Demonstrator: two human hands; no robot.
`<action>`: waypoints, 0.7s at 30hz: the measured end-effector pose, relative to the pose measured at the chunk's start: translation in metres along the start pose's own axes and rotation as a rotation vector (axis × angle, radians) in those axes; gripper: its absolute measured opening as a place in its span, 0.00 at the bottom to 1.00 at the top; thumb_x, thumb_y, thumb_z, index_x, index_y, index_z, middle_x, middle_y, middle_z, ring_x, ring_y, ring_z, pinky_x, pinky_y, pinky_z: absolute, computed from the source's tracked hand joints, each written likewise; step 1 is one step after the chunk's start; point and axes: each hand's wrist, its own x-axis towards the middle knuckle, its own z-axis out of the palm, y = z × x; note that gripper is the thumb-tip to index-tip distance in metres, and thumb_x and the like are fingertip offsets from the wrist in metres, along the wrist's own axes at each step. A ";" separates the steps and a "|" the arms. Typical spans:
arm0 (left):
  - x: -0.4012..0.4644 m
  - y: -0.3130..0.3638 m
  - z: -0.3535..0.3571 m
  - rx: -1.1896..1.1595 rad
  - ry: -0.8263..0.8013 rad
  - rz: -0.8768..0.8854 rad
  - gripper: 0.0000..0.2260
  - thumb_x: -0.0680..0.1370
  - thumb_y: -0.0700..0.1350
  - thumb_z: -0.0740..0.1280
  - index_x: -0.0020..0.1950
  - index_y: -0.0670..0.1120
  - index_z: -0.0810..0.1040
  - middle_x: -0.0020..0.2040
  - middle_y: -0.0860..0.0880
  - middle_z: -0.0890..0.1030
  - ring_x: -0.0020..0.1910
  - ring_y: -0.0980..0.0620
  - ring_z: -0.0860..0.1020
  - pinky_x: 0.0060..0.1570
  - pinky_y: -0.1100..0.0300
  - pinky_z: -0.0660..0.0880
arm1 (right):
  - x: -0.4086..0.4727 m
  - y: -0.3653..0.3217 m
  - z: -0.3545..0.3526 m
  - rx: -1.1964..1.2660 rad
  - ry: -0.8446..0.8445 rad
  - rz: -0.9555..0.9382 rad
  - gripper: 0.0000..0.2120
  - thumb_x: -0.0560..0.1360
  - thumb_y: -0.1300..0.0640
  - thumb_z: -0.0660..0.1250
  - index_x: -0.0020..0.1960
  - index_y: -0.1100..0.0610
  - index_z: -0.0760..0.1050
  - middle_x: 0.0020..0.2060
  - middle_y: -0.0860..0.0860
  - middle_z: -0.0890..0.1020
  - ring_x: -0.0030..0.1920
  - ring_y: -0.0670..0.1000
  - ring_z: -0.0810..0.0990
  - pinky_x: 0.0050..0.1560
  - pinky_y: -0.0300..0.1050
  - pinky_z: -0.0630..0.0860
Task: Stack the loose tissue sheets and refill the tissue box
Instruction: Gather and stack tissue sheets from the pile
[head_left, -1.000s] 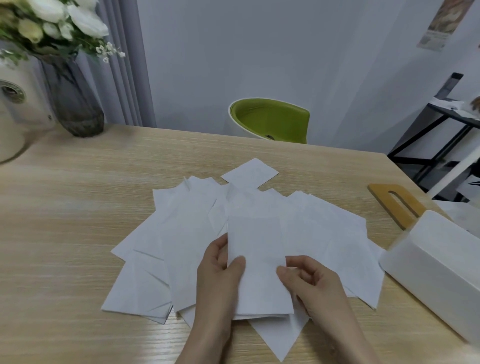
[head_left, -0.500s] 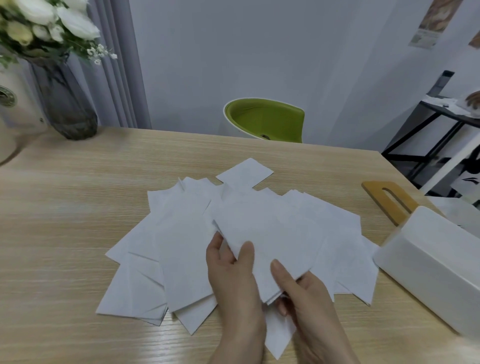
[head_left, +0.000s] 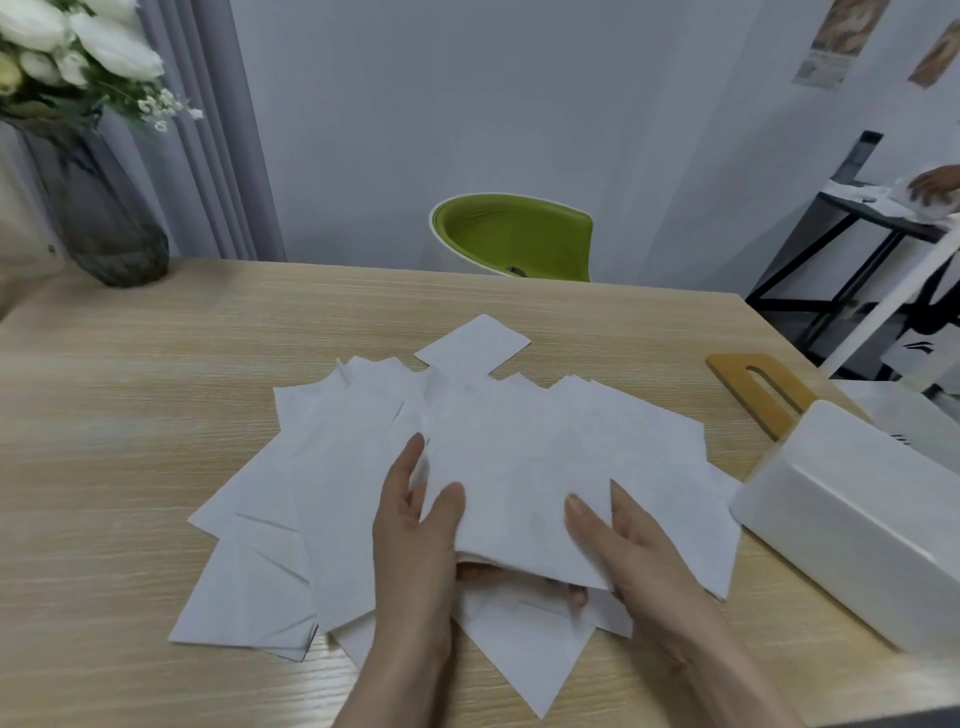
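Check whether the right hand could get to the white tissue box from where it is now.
Probably yes: the right hand holds a tissue sheet, and the tissue box sits on the table just to its right, with nothing standing between them.

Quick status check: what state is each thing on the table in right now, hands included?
Left hand: holds the left edge of a tissue sheet, thumb on top.
Right hand: holds the same sheet's right edge.
Held tissue sheet: lifted above the pile.
Loose tissue sheets: scattered, overlapping, unstacked.
Tissue box: white, on the table at right, no sheet showing.
Wooden lid: off the box, flat on the table.
Vase: upright, holding flowers.
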 end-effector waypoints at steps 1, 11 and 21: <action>0.001 0.000 0.000 0.003 -0.002 0.009 0.24 0.78 0.35 0.64 0.66 0.60 0.72 0.59 0.51 0.82 0.55 0.52 0.82 0.60 0.47 0.76 | -0.001 0.001 0.000 0.021 0.019 -0.023 0.17 0.76 0.50 0.68 0.63 0.54 0.74 0.48 0.53 0.84 0.32 0.47 0.80 0.27 0.45 0.73; 0.000 -0.002 0.004 0.137 -0.100 0.024 0.24 0.77 0.35 0.63 0.65 0.62 0.72 0.63 0.57 0.76 0.57 0.50 0.80 0.33 0.53 0.81 | -0.003 0.001 -0.004 0.036 0.091 -0.090 0.24 0.69 0.53 0.69 0.64 0.55 0.71 0.45 0.55 0.83 0.33 0.55 0.80 0.27 0.44 0.73; 0.000 0.007 0.032 0.207 -0.225 0.063 0.16 0.77 0.35 0.65 0.60 0.52 0.79 0.58 0.58 0.78 0.43 0.60 0.82 0.30 0.56 0.79 | -0.020 -0.003 -0.035 -0.052 0.307 -0.204 0.19 0.75 0.65 0.67 0.59 0.45 0.78 0.54 0.45 0.83 0.43 0.44 0.79 0.39 0.37 0.75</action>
